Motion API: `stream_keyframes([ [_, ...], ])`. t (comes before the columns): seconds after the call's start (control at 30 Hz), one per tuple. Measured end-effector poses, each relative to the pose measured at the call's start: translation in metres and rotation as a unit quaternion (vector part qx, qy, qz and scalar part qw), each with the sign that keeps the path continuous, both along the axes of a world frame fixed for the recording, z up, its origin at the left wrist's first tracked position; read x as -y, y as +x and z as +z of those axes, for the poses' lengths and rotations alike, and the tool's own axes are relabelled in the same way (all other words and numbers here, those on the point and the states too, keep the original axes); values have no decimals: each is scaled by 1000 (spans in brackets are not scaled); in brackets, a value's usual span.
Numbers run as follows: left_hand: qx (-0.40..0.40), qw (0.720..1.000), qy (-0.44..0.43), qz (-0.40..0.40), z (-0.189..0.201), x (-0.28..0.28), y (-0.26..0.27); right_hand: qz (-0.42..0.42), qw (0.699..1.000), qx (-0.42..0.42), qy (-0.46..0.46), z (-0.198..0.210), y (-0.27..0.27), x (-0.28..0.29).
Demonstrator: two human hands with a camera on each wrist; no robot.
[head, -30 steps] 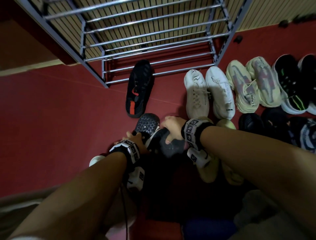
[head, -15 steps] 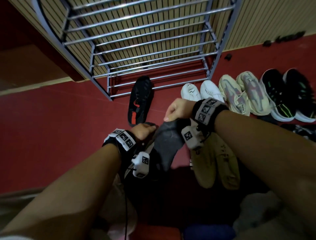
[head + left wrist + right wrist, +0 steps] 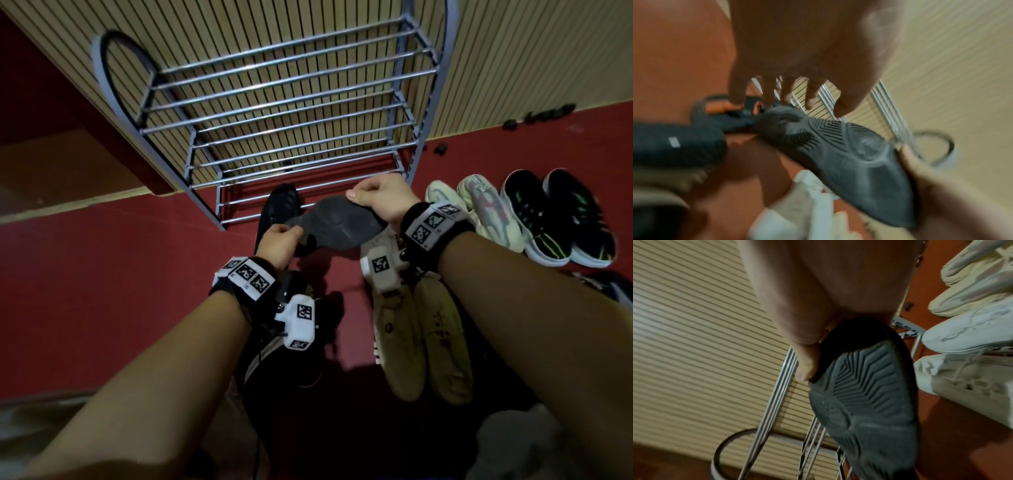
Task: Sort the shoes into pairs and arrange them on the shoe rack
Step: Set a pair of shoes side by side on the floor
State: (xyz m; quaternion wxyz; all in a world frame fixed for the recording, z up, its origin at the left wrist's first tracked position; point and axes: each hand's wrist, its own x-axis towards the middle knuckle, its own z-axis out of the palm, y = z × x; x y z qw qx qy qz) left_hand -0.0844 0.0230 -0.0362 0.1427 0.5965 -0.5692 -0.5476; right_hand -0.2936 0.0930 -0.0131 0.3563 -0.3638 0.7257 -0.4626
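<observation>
While held sole-up before the shoe rack (image 3: 291, 102), black shoe (image 3: 337, 224) is gripped by L hand (image 3: 279, 240) & R hand (image 3: 380, 195) fingers.

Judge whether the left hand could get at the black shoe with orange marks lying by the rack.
Probably not right now: the left hand grips one end of the grey-soled shoe, which is lifted over the black shoe.
</observation>
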Motion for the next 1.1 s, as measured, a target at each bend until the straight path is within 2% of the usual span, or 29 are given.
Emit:
stream_keyframes([
  [0.07,-71,989,131,18,9,0,-6,0,999,-24,-35,5,11,2],
  [0.13,-160,956,244,22,18,-2,-13,16,996,-56,-65,8,20,4],
  [0.17,-192,943,272,25,22,-3,-16,32,994,-76,-70,9,25,5],
  [0.23,-223,931,286,33,28,-3,-21,78,986,-122,-77,10,34,4],
  [0.37,-193,940,272,76,25,-7,-24,230,944,-234,-39,9,54,1],
  [0.47,-157,949,257,91,7,-10,-9,293,943,-156,12,-4,62,-1],
  [0.5,-156,946,269,89,1,-11,-4,275,953,-123,11,-10,62,-1],
  [0.57,-156,938,298,84,-6,-12,6,187,978,-91,16,-25,59,0],
  [0.63,-168,937,297,79,-10,-10,10,105,990,-70,55,-40,52,2],
  [0.67,-173,939,290,71,-11,-8,11,87,991,-49,89,-48,50,4],
  [0.73,-182,946,263,52,-14,-8,10,81,984,47,149,-60,50,5],
  [0.8,-184,954,235,26,-18,-6,9,92,966,161,178,-66,53,3],
  [0.83,-184,956,227,7,-22,-6,7,108,960,190,176,-67,53,1],
  [0.93,-151,967,199,-43,-24,-2,3,160,949,202,181,-74,49,-1],
  [1.1,-108,959,243,-98,-33,7,3,141,943,190,233,-97,38,2],
])
